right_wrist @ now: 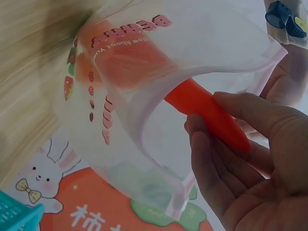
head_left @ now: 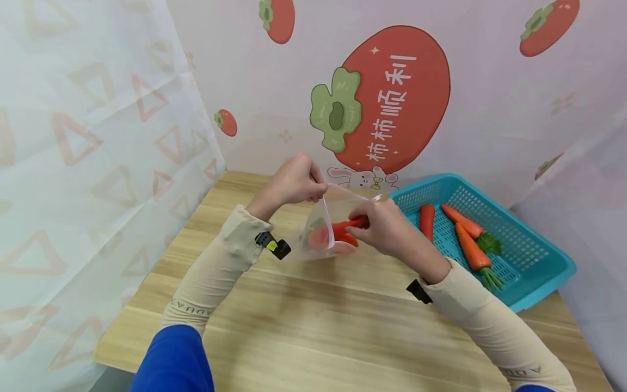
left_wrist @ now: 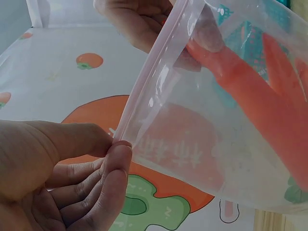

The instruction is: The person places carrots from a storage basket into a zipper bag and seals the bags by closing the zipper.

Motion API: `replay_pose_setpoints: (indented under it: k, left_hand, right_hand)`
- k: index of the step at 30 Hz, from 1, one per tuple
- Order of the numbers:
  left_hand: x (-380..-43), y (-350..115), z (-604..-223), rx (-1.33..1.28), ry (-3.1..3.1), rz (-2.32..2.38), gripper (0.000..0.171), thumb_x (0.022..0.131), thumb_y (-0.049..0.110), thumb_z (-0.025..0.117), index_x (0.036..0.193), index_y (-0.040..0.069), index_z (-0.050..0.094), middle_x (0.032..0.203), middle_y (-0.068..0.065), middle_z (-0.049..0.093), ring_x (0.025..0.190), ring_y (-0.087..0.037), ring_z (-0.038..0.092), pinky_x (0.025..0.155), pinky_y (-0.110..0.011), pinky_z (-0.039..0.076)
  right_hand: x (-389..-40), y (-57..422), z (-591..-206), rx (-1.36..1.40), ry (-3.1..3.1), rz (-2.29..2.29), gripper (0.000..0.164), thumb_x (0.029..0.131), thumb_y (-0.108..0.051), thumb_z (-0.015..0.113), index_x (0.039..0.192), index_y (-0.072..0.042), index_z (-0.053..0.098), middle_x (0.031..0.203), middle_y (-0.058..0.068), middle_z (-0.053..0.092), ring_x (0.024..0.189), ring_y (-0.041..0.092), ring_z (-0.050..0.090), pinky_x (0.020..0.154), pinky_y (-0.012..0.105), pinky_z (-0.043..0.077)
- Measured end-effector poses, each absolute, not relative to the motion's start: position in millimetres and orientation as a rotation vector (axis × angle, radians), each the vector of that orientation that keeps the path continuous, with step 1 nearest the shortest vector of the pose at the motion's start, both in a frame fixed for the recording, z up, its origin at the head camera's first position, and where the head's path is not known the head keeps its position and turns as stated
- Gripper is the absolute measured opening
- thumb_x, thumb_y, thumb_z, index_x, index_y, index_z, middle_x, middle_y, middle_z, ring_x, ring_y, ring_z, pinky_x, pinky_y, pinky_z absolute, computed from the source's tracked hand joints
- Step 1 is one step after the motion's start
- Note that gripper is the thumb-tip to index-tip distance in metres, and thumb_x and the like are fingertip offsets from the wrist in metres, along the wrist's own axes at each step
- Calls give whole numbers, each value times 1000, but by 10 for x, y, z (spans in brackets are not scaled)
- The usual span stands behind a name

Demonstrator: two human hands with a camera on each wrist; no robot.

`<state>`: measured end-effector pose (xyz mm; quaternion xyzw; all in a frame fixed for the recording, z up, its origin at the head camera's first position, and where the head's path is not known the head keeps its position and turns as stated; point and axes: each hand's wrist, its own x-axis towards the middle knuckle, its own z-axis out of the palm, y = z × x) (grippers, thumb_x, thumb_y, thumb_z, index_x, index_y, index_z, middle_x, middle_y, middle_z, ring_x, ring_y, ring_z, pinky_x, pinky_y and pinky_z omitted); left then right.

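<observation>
A translucent zip bag with a pale pink rim and strawberry prints is held with its mouth open. My left hand pinches the rim between thumb and forefinger; the other fingers curl loosely in the left wrist view. My right hand grips a long red tapered vegetable near its pointed end, at the mouth of the bag. The thicker part of this vegetable is inside the bag, blurred by the film. More red shows low in the bag beside it.
On the right of the wooden table stands a blue plastic basket. It holds two orange carrots with green tops and a red long vegetable. Behind the table hangs a persimmon-printed backdrop.
</observation>
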<state>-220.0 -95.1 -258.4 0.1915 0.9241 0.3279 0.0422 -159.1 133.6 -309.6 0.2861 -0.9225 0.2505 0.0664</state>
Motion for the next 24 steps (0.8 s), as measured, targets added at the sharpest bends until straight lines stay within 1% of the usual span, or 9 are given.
replay_pose_setpoints:
  k: [5,8,11,20,24]
  left_hand:
    - [-2190,-943,-2579,586,2827,1001,23,91,11,66,74,8,81,66,-3,75,61,-12,72,55,-23,52]
    - [-2183,-942,-2579,595,2837,989,23,91,11,66,73,9,81,65,-2,75,60,-11,71,54,-22,51]
    - [-2180,-944,-2582,606,2846,984,23,90,11,66,73,10,81,64,-1,74,58,-10,70,54,-21,51]
    - [-2190,-980,-2591,620,2838,1015,23,90,9,65,74,8,81,64,-3,75,59,-13,70,56,-23,53]
    - [-2189,-992,-2590,610,2833,1018,23,90,9,65,74,7,81,65,-3,75,59,-12,71,56,-23,53]
  right_hand:
    - [-1585,1285,-3134,908,-2766,783,22,86,-15,88,102,-1,81,86,7,79,69,14,71,65,32,63]
    - [-1574,1268,-3150,931,-2751,806,21,87,-15,86,102,-2,81,87,7,81,75,16,76,71,35,65]
    - [-1557,1271,-3146,942,-2738,810,19,88,-16,85,102,-3,82,89,7,81,79,17,77,75,37,66]
    - [-1512,1429,-3035,942,-2747,779,17,90,-17,85,102,-5,81,93,8,81,82,18,78,77,40,66]
    - [-1494,1578,-2965,896,-2774,746,20,89,-16,85,105,-4,81,95,10,81,84,20,79,78,41,66]
